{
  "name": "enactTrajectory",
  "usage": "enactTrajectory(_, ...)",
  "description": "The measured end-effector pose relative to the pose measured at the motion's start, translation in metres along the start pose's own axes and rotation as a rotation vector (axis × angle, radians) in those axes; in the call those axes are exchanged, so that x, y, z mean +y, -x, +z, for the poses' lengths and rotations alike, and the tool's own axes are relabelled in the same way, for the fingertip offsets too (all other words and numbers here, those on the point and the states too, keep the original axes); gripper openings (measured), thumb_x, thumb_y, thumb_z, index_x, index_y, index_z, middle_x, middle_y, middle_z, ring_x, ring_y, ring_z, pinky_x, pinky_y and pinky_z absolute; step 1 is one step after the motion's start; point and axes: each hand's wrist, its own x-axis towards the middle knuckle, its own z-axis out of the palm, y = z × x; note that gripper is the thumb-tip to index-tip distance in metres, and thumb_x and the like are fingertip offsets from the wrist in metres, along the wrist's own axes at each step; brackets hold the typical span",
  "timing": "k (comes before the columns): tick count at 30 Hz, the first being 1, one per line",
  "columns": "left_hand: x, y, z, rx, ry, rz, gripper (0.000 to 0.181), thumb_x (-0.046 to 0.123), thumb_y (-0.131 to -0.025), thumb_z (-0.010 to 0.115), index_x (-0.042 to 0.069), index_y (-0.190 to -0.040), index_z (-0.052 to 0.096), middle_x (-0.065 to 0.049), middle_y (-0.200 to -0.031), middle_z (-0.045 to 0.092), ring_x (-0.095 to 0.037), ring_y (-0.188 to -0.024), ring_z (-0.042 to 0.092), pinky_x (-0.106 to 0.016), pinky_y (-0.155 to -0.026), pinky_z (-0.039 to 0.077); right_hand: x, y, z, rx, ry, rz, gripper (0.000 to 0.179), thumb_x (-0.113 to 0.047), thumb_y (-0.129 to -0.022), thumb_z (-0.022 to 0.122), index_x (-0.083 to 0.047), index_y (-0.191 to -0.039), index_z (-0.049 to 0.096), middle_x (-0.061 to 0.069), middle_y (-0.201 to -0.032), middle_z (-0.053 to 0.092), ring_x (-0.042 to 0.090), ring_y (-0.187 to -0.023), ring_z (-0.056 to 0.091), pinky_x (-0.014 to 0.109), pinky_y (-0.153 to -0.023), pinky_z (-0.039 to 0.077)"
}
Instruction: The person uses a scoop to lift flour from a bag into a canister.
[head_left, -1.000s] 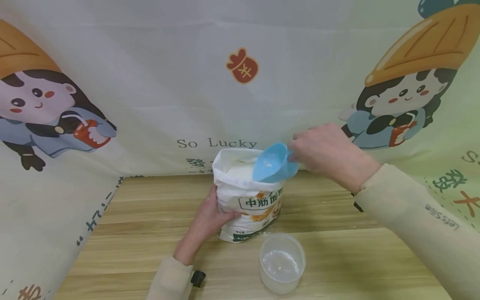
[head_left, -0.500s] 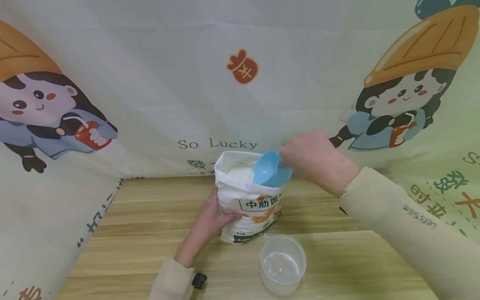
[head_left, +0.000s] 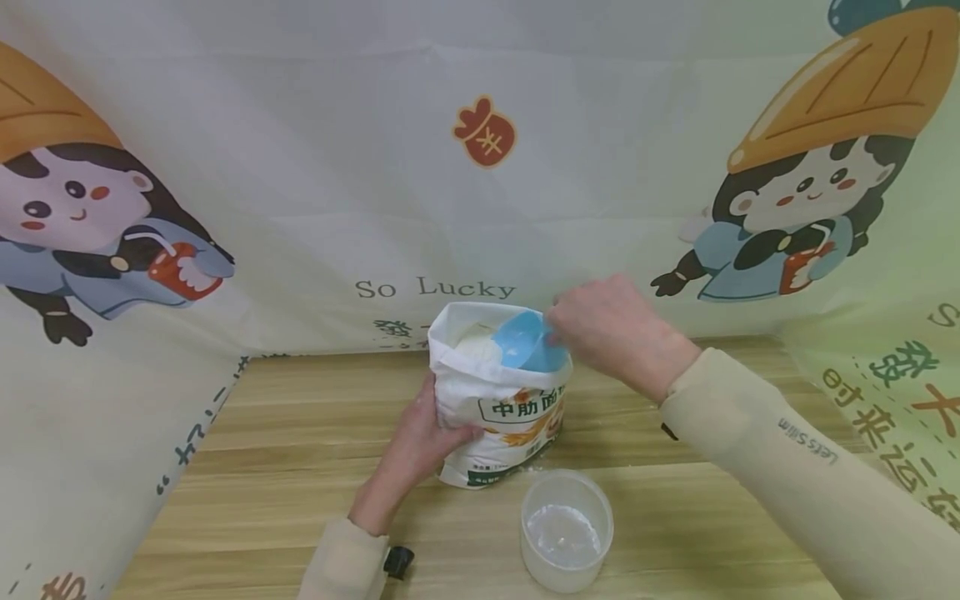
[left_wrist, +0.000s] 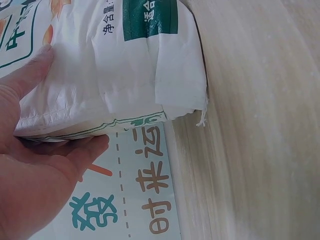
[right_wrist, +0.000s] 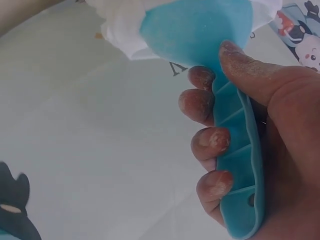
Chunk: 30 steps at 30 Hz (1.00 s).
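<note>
A white flour bag [head_left: 487,400] with an open, folded-down top stands on the table, pale flour [head_left: 477,343] visible inside. My left hand [head_left: 417,435] grips the bag's left side, thumb on the printed front; the left wrist view shows the fingers curving behind its edge. In my right hand [head_left: 617,333] is a blue scoop [head_left: 521,340], its bowl inside the bag's mouth at the right. The right wrist view shows fingers and thumb wrapped round the ribbed scoop handle [right_wrist: 239,160], with flour dust on the fingertips. Part of the bowl's lower edge is hidden by the bag rim.
A clear plastic tub [head_left: 566,533] stands just in front of the bag, on the wood-grain table [head_left: 285,450]. A printed cloth [head_left: 337,167] hangs behind and on both sides. A little spilled flour lies beside the bag's base.
My right hand has moved left and down, bringing the scoop from above the bag's right rim deeper into its mouth. The left hand, bag and tub stay nearly where they were.
</note>
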Motion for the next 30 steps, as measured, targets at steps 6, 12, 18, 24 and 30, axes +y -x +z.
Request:
enactTrajectory(6,0.001,0.000,0.000,-0.004,-0.003,-0.004,0.101,0.006,-0.075,0.090,0.011,-0.157,0.032,-0.018,-0.134,0.064,-0.039,-0.123,0.061,-0.058,-0.105,0.050,0.000,-0.002,0.008,-0.014,-0.047,0.008,0.024,-0.035,-0.096,0.075,-0.012,-0.101,0.078,-0.002,-0.078,0.063,0.015,-0.064,0.054,0.027,-0.051,0.048)
enactTrajectory(12,0.001,0.000,0.000,-0.007,-0.011,-0.007,0.102,0.007,-0.075,0.090,0.011,-0.158,0.030,-0.018,-0.133,0.064,-0.039,-0.122,0.061,-0.058,-0.104,0.050,0.001,-0.002,0.017,-0.001,-0.124,0.025,0.022,-0.033,-0.097,0.074,-0.012,-0.103,0.077,-0.001,-0.081,0.064,0.016,-0.065,0.055,0.028,-0.051,0.048)
enactTrajectory(18,0.003,0.000,-0.001,-0.013,0.001,-0.010,0.104,0.006,-0.075,0.090,0.011,-0.159,0.029,-0.018,-0.136,0.063,-0.040,-0.125,0.060,-0.058,-0.107,0.048,0.000,-0.002,0.024,0.013,-0.179,0.042,0.025,-0.033,-0.098,0.072,-0.012,-0.109,0.077,0.000,-0.086,0.067,0.017,-0.066,0.056,0.030,-0.052,0.049)
enactTrajectory(24,0.003,0.000,-0.001,-0.017,0.005,-0.009,0.102,0.006,-0.076,0.090,0.011,-0.159,0.030,-0.018,-0.135,0.063,-0.040,-0.125,0.060,-0.059,-0.107,0.048,-0.002,-0.003,0.031,0.026,-0.207,0.054,0.025,-0.035,-0.098,0.071,-0.013,-0.108,0.076,-0.001,-0.084,0.066,0.018,-0.066,0.056,0.031,-0.054,0.048)
enactTrajectory(30,0.003,0.000,-0.001,-0.019,-0.005,-0.006,0.100,0.007,-0.076,0.090,0.011,-0.158,0.031,-0.017,-0.136,0.063,-0.039,-0.125,0.060,-0.059,-0.107,0.048,-0.003,-0.005,0.038,0.044,-0.267,0.049,0.024,-0.034,-0.099,0.071,-0.013,-0.109,0.076,-0.002,-0.082,0.065,0.016,-0.064,0.055,0.027,-0.051,0.045)
